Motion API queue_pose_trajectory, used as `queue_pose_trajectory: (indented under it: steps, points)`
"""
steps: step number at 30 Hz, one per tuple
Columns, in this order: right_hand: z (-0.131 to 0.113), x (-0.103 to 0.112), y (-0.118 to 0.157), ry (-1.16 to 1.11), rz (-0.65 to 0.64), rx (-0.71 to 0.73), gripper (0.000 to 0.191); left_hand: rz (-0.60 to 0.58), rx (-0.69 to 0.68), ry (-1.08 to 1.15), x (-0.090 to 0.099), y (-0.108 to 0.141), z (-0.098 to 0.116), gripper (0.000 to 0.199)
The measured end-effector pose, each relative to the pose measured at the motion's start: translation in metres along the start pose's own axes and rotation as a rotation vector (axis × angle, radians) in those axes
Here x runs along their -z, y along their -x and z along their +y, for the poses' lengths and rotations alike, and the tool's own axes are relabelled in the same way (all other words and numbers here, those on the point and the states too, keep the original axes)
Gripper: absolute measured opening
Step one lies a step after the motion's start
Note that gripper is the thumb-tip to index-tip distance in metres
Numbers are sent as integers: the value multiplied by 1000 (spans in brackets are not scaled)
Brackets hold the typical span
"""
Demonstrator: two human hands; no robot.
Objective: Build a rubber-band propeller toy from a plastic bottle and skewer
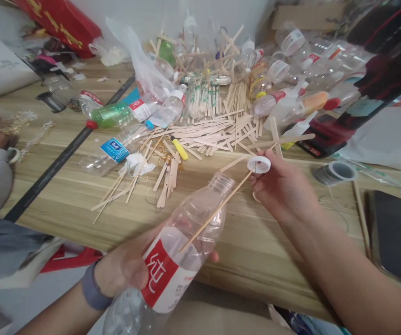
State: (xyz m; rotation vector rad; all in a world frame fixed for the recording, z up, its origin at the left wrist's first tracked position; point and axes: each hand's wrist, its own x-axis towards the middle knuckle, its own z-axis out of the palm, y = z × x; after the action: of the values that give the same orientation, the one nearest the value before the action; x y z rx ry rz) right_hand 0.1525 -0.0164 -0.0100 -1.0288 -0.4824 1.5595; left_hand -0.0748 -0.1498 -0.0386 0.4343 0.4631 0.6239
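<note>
Left hand [126,272]: grip closed around tilted bottle [174,277] at bench [263,260] edge.
Right hand [280,186]: pinching white cap [265,165], with skewer [217,211].
Bottle neck [221,182]: uncapped, near cap; apparently mid-positioning, calling for steady skewer.

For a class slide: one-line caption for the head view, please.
Left hand holding a clear bottle, right hand a white cap with thin stick.

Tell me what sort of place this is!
It looks like a craft room, maybe a small workshop: the table holds lots of wooden sticks, a heap of plastic bottles and a spool.
</note>
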Motion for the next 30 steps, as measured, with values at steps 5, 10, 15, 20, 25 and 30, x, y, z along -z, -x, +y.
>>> queue_pose_trajectory:
  steps: [5,10,15,20,25,30]
  points:
    - [-1,4,2,26,-15,16,27,-57,-17,-27,-6,-1,-8,90]
    - [-1,5,2,33,-26,28,25,6,-20,-47,-10,-5,-13,89]
    - [-2,4,3,29,8,5,29,35,-2,-88,-6,-14,-13,97]
    - [-2,3,5,18,4,-15,28,74,-35,18,-9,-18,-14,80]
    - [-1,3,6,-2,3,-19,28,-65,-15,162,-7,-21,-17,75]
    - [-3,6,4,-9,8,-17,24,-31,-25,69,-1,-20,-17,75]
